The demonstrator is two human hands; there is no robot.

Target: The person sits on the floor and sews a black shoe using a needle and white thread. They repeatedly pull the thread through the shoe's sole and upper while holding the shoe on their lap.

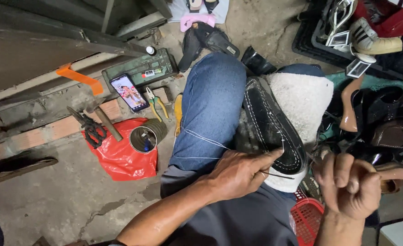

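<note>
A black shoe sole (pixel 269 125) with white stitching along its rim lies upside down on a white fluffy cloth (pixel 301 98) over my lap. My left hand (pixel 240 173) rests against the sole's near edge and pinches a thin metal awl or needle (pixel 279 175). A white thread (pixel 201 139) runs from the sole across my blue jeans (pixel 210 105). My right hand (pixel 349 182) is closed in a fist to the right of the sole, apparently pulling the thread, which is too thin to see there.
On the concrete floor to the left lie a red plastic bag (pixel 119 157), a metal tin (pixel 143 139), pliers (pixel 156 104), a lit phone (pixel 129 92), a hammer (pixel 103 119) and a green box (pixel 142 68). Several shoes (pixel 374 41) pile up at right; a red basket (pixel 307 218) sits below.
</note>
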